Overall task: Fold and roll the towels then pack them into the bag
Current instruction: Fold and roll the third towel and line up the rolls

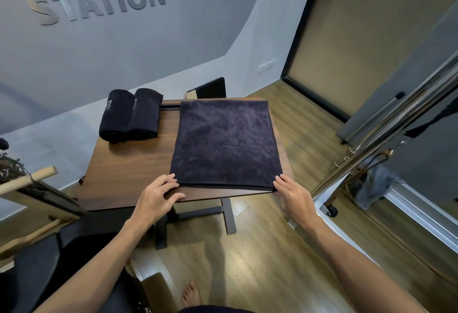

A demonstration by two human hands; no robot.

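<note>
Two rolled towels (130, 115) already sit upper left on the table (124, 171), while my left hand (158, 195) and right hand (292, 195) pinch the folded towel's (224, 144) near corners at centre, unrolled, nothing bagged.

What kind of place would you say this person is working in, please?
Probably a Pilates or fitness studio: raised wall lettering ending in "STATION", chrome-framed exercise apparatus at right, and dark rolled towels on the wooden table.
</note>
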